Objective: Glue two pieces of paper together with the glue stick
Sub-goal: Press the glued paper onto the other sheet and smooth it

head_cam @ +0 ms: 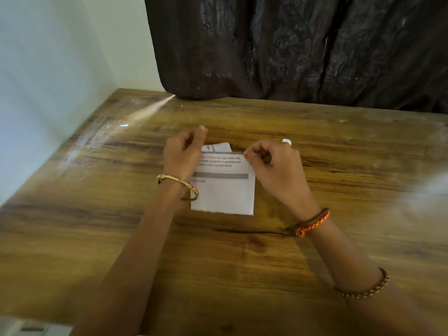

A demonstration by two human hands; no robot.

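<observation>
Both hands (184,154) (274,166) pinch paper (225,192) edges — table (242,263) around bare.

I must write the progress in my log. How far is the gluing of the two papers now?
Looks done: the printed paper lies over a second paper on the wooden table. In hand: left hand and right hand hold its upper corners. No glue stick shows; whether glue is applied cannot be told.

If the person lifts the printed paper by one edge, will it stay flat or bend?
The printed paper would probably droop, since it looks thin. It seems very light, so a push should slide it over the smooth wooden table. Its upper part already curls slightly.
</observation>
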